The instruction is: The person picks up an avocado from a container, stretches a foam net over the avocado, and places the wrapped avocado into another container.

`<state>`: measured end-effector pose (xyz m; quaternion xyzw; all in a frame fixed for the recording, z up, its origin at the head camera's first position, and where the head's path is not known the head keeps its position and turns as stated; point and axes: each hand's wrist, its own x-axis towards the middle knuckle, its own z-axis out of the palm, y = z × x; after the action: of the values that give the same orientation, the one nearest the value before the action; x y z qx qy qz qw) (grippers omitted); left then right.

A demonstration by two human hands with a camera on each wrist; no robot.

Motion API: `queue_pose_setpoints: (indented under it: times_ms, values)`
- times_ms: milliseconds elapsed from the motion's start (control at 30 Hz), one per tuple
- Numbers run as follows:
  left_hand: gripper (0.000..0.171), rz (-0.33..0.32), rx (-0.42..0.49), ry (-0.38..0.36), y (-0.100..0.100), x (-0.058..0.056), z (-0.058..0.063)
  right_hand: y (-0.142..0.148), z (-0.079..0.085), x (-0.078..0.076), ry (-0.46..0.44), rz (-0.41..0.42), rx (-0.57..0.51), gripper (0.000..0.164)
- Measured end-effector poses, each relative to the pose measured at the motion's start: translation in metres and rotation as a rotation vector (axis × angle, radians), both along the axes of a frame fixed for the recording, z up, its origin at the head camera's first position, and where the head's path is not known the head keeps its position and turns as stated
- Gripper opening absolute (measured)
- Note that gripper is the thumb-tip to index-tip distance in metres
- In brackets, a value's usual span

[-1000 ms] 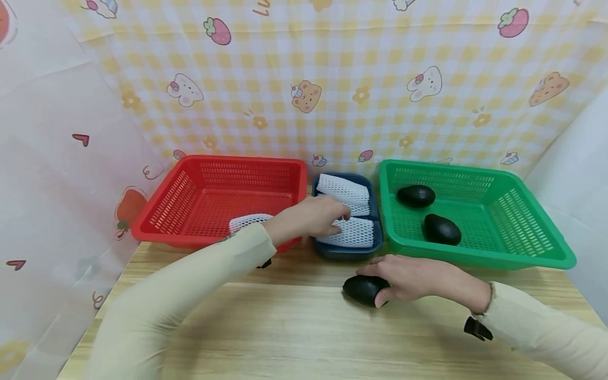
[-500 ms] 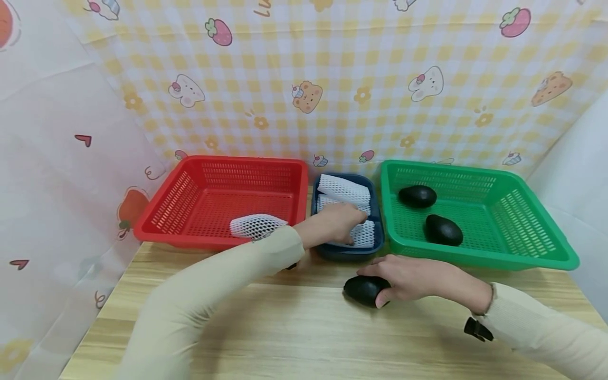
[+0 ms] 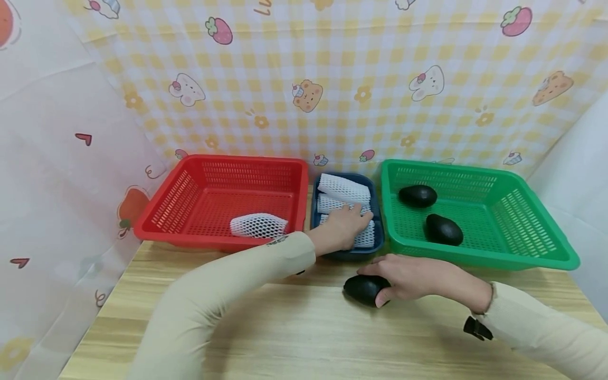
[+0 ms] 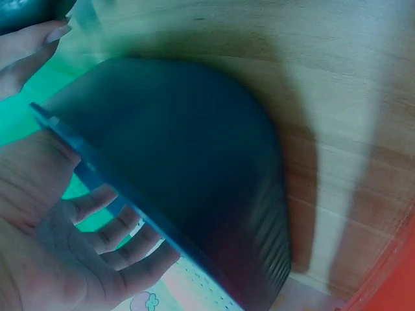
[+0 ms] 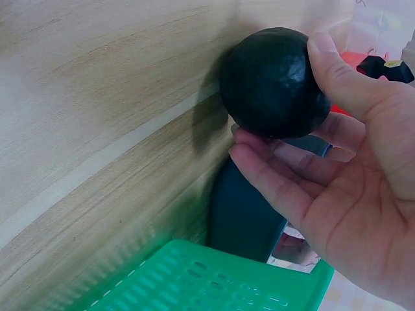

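Note:
My left hand is over the dark blue container, its fingers spread on the white foam net sleeves. Inside lie a back sleeve, a middle sleeve and a front sleeve, which the hand partly covers. In the left wrist view, the left fingers reach past the container's rim, lightly bent. My right hand grips a dark avocado on the table, just in front of the container. The right wrist view has the avocado's round end between thumb and fingers.
On the left stands a red basket, holding a foam net sleeve with something dark showing through its mesh. To the right, a green basket holds one avocado behind another avocado. A patterned cloth hangs behind.
My left hand has shifted right and slightly down over the front sleeve, its fingers now spread wider. The sleeve in the red basket shows more fully. The right hand stays on its avocado.

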<state>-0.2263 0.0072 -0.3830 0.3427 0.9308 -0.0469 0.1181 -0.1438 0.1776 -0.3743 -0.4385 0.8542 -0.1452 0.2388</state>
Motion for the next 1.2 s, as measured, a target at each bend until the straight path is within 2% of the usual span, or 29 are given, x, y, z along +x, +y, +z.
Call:
queue_pose_setpoints:
  times_ms: [200, 367, 667, 967, 1200]
  values:
    - [0.062, 0.026, 0.034, 0.024, 0.001, -0.002, 0.0, 0.0, -0.001, 0.0, 0.002, -0.002, -0.001, 0.066]
    - [0.063, 0.044, 0.058, 0.014, -0.006, -0.002, 0.009, -0.002, 0.001, 0.0, 0.001, -0.008, 0.011, 0.067]
    - [0.057, 0.036, 0.108, 0.035, -0.021, 0.0, 0.024, -0.002, 0.002, 0.001, 0.006, 0.007, 0.022, 0.067]
    - [0.054, -0.012, 0.165, 0.091, -0.037, 0.008, 0.045, -0.002, 0.003, 0.001, 0.002, 0.005, 0.034, 0.068]
    - [0.05, -0.075, 0.223, 0.144, -0.048, 0.019, 0.062, -0.002, 0.008, 0.003, 0.005, -0.011, 0.039, 0.069]
